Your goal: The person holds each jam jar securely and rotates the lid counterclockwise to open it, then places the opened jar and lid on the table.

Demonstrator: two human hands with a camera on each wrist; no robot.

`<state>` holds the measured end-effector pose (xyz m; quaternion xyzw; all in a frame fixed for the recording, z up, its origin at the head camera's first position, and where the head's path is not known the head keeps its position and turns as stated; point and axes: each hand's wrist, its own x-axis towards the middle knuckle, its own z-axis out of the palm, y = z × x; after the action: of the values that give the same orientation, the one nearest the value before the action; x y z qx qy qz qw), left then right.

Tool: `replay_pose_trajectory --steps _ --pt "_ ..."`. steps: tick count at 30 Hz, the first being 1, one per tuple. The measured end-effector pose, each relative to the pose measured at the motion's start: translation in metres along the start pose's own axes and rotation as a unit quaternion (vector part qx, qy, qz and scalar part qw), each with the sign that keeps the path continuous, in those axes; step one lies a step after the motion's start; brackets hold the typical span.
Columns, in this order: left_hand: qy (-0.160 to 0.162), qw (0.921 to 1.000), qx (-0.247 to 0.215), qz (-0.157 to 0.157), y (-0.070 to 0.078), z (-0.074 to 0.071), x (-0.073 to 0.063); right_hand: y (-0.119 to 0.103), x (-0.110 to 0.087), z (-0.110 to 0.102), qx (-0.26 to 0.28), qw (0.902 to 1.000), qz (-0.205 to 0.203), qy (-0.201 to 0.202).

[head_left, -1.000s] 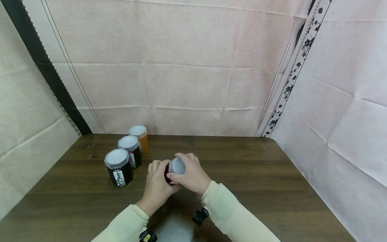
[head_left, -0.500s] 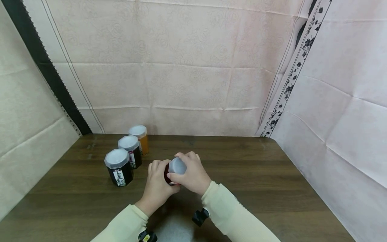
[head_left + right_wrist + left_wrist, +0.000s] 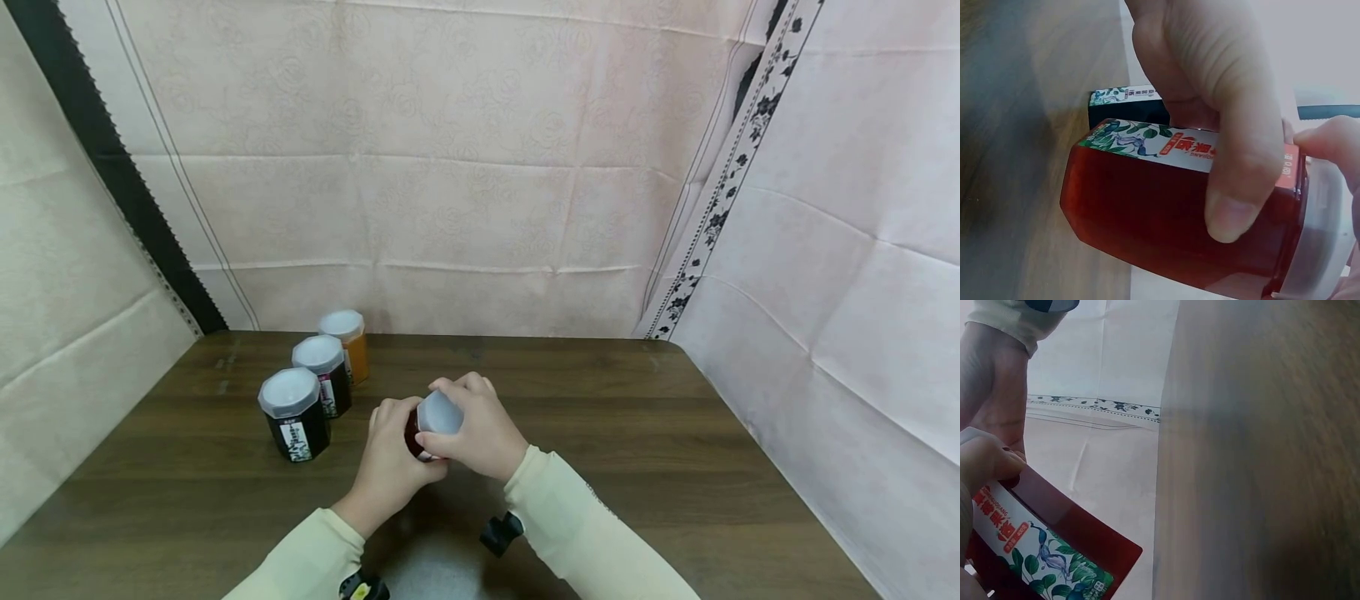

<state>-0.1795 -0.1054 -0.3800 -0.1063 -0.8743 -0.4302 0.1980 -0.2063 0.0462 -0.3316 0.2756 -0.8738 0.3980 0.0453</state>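
Above the wood-grain counter (image 3: 637, 467), the left hand (image 3: 392, 462) curls its fingers round a red faceted jar (image 3: 1147, 206), while the right hand (image 3: 483, 433) pinches the translucent lid (image 3: 440, 412); too loose a left grip on those glossy sides could let the jar slip

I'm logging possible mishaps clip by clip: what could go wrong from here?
The red jar is held clear of the table, so if the left hand slips, it could drop. The right hand grips the lid; should that come loose suddenly, whatever is inside might spill. The three other jars stand close together, so bumping one could perhaps knock its neighbour.
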Motion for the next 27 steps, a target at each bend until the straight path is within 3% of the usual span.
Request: replay_pose_trajectory --steps 27 --pt "-0.023 0.9997 -0.011 0.005 0.0002 -0.0041 -0.0013 0.0046 -0.0022 -0.0065 0.022 0.9993 0.004 -0.030"
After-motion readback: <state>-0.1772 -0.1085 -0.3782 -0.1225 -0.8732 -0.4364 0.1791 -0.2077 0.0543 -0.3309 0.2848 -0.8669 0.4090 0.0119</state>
